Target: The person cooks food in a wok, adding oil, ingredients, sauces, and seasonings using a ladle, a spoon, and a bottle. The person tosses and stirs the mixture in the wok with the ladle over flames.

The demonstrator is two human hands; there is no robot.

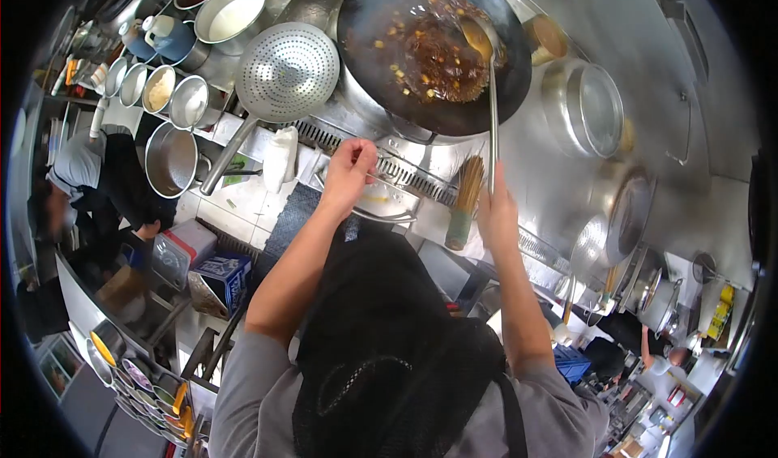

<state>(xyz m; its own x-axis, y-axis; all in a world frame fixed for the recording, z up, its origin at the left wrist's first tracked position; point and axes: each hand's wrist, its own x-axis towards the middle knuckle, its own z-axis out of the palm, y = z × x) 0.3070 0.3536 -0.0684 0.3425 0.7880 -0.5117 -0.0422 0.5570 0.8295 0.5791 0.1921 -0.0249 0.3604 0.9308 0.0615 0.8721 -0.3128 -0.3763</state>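
My right hand [499,215] is wrapped round the long handle of a ladle [493,109]. The ladle's bowl rests in dark brown, glossy food with pale chunks [438,49], inside a large black wok [381,89] giving off steam. My left hand [353,166] is closed above the stove's front edge, its fingers curled; whether anything is in them is hidden. Below it lies a metal-rimmed dish or lid [393,216], partly covered by my wrist. Between my hands lies a bamboo wok brush [464,203]. A white cloth [280,160] is left of my left hand.
A perforated strainer [288,73] lies left of the wok, near seasoning bowls [189,101] and a pot of pale liquid [235,16]. An empty-looking saucepan [171,160] stands at left. Metal pots [596,109] stand at right. Another person [113,170] is at far left.
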